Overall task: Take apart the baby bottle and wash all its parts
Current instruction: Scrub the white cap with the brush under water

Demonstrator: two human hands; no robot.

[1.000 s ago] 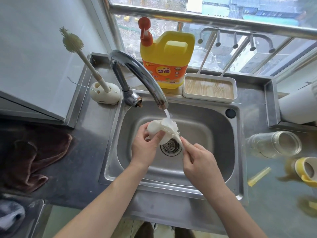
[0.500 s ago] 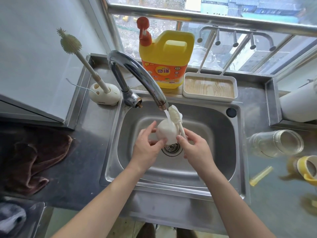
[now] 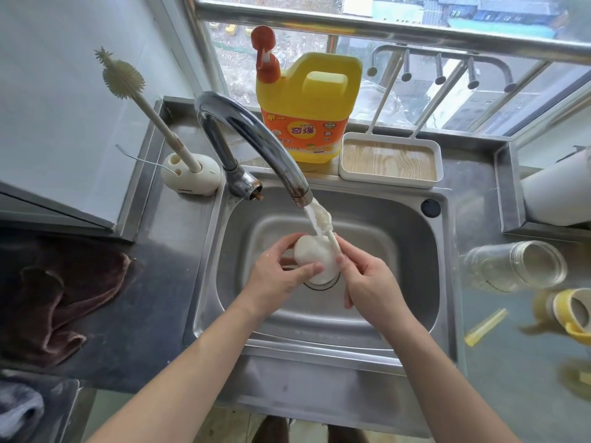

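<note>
Steel sink (image 3: 383, 238) is set in a steel counter (image 3: 479, 219), with the faucet (image 3: 252, 135) running a thin water stream (image 3: 311, 219) into it. A yellow detergent jug (image 3: 310, 113) and a wood-lined tray (image 3: 390, 159) are seen behind the basin, and a brown cloth (image 3: 64, 292) lies far left.

The bottle is already taken apart. The glass bottle body (image 3: 515, 266) is laid on its side on the counter right of the sink. The yellow collar (image 3: 569, 311) is near it and the yellow straw piece (image 3: 486, 327) just beside.

Over the drain, a white dome part (image 3: 315, 254), probably the teat, is gripped by the left hand (image 3: 275, 279), with thumb and fingers curled round it. A small brush (image 3: 326, 225) is pinched by its stem in the right hand (image 3: 367, 289), and its head is held up in the stream just under the spout.

Handling, as a judgement:
- **Dome part:** it is expected to be light, soft and squashy, and slippery when wet. It is best held round the wide base rim, with the tip left free for the brush.
- **Glass body:** it is taken to be heavier, rigid, breakable and able to roll. It should be gripped round the barrel.
</note>
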